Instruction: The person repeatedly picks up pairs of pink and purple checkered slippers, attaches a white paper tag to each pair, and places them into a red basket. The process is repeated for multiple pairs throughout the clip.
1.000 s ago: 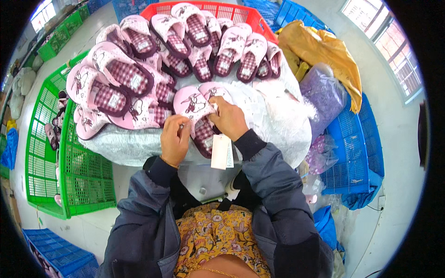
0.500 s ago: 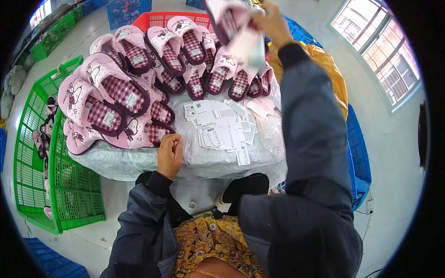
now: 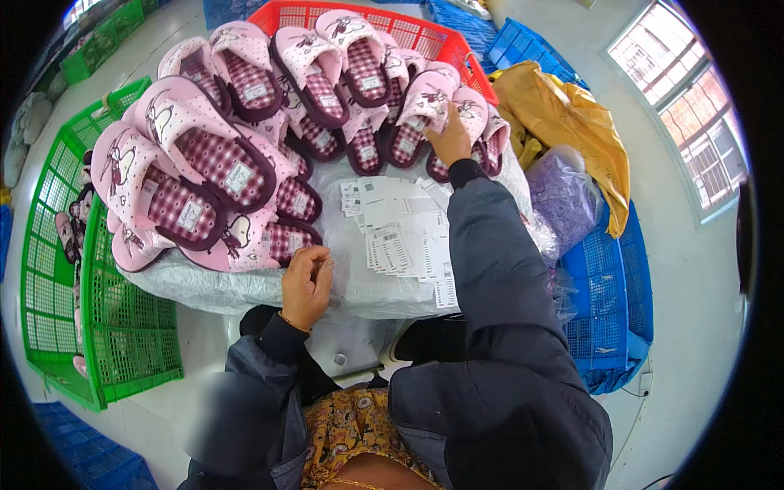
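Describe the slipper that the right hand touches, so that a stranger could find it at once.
Start at the red plastic crate at the far edge of the plastic-covered table. A row of pink plush slippers with plaid insoles leans before it. The right hand rests on one slipper near the row's right end, the only one under fingers.

The person wears a dark navy jacket with long, loose sleeves that end in snug cuffs at the left hand [image 3: 307,283] and the right hand [image 3: 450,140]. A thin bracelet circles the left wrist. Below the jacket's open front shows mustard-yellow, flower-patterned cloth.
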The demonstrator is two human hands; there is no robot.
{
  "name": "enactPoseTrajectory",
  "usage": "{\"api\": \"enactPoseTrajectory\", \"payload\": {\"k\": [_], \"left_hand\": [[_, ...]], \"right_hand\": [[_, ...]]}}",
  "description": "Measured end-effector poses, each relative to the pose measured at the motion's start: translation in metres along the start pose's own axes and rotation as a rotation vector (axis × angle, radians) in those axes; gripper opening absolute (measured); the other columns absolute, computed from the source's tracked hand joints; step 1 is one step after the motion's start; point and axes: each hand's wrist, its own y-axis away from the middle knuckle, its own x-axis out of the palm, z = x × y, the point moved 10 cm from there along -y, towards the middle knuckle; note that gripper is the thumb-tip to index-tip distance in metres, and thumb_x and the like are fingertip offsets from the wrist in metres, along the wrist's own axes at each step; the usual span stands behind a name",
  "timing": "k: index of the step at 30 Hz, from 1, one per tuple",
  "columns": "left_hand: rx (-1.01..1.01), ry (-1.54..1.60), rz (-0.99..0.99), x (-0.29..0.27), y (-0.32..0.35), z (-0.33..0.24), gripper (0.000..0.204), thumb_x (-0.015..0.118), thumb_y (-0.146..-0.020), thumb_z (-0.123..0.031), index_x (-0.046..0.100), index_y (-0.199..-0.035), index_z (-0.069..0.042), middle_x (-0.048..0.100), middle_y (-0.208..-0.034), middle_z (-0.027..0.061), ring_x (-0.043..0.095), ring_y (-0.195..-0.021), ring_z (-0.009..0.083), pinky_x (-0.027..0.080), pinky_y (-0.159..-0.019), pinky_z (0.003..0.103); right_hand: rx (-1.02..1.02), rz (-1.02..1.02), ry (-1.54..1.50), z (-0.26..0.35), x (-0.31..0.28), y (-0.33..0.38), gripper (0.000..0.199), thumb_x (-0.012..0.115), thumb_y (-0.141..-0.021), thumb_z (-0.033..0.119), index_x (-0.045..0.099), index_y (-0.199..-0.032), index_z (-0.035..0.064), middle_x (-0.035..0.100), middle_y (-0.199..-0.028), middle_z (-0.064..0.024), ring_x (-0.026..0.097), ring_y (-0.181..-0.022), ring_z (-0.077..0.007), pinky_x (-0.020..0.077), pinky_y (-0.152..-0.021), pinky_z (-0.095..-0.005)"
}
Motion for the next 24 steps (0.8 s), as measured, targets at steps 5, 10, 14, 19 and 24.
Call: {"api": "enactPoseTrajectory", "payload": {"k": [5,10,14,19,24], "left_hand": [[0.087,-0.077,0.032,0.0,-0.001,-0.005,0.015,0.061,-0.093,-0.001,0.059,-0.107,0.0,0.059,-0.094,0.0043,0.054,-0.062,0.0065,0.045,-0.056,0.022],[0.031,-0.049,0.054,0.003,0.0,0.001,0.018,0.064,-0.091,-0.002,0.058,-0.108,0.001,0.058,-0.095,0.0051,0.052,-0.063,0.0073,0.043,-0.058,0.022],[0.122,-0.064,0.046,0.005,-0.003,-0.026,0.027,0.071,-0.086,-0.005,0.058,-0.11,0.001,0.057,-0.102,0.0084,0.049,-0.065,0.0105,0.042,-0.06,0.025],[0.206,-0.031,-0.109,-0.005,-0.001,-0.05,0.027,0.073,-0.087,-0.011,0.061,-0.109,0.0,0.059,-0.107,0.0127,0.051,-0.069,0.017,0.045,-0.064,0.028],[0.162,-0.243,-0.078,-0.011,-0.004,-0.049,0.018,0.064,-0.092,-0.01,0.062,-0.107,0.0,0.061,-0.103,0.0127,0.058,-0.082,0.0215,0.048,-0.072,0.031]], "right_hand": [[0.118,-0.3,-0.035,-0.022,-0.004,0.003,0.049,0.077,-0.077,0.019,0.06,-0.12,0.0038,0.067,-0.108,-0.0227,0.064,-0.101,-0.0419,0.0493,-0.088,-0.0467],[0.115,-0.351,-0.048,0.019,-0.072,0.016,0.038,0.075,-0.076,0.025,0.067,-0.109,0.0054,0.069,-0.095,-0.0194,0.065,-0.088,-0.0382,0.0508,-0.08,-0.0428],[0.139,-0.129,-0.255,0.077,-0.103,0.082,0.041,0.072,-0.075,0.019,0.066,-0.113,0.0035,0.07,-0.098,-0.0168,0.066,-0.082,-0.028,0.0518,-0.078,-0.0372],[0.22,-0.02,-0.44,0.133,-0.084,0.173,0.04,0.074,-0.077,0.01,0.065,-0.116,0.0039,0.063,-0.071,-0.0048,0.056,-0.062,-0.0091,0.0465,-0.057,-0.0269],[0.245,0.131,-0.403,0.15,-0.057,0.208,0.049,0.074,-0.073,0.012,0.059,-0.119,0.0046,0.065,-0.096,-0.0215,0.063,-0.091,-0.0376,0.0505,-0.08,-0.0446]]}}
